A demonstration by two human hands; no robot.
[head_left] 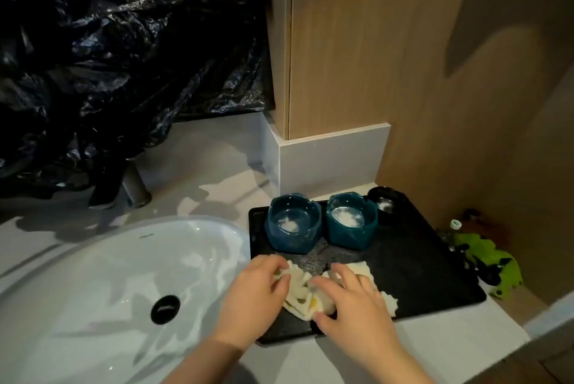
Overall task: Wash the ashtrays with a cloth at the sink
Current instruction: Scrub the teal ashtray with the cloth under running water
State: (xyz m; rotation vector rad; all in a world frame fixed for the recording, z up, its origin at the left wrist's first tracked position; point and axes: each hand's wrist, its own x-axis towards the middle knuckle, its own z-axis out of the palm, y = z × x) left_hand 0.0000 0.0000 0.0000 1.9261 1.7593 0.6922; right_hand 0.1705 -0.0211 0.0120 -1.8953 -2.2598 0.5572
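Left fingers: the fingers [273, 268] of the left hand [251, 293] are curled and a little apart, with the tips pressing on the left end of the cloth [307, 290]. If they pinch it from below, I cannot tell.
Right fingers: the fingers [338, 275] of the right hand [351, 299] are spread and lie flat over the middle of the cloth; the thumb is at its near edge.
Cloth: white, crumpled, with small yellow marks. It lies on the front part of the black tray [435, 272], partly hidden under both hands.
Ashtrays: two dark teal ashtrays stand side by side at the back of the tray, apart from the cloth. The left ashtray [293, 223] and the right ashtray [352, 217] both show something white and foamy inside.
Small black dish [385, 202]: at the back right corner of the tray, just beside the right ashtray.
Sink [93, 275]: white and oval, left of the tray, with a black drain [165, 309].
Faucet [135, 185]: dark metal, behind the sink.
Further out: black plastic sheeting [108, 51] at the back left, and a green object [494, 262] right of the tray, too blurred to name.
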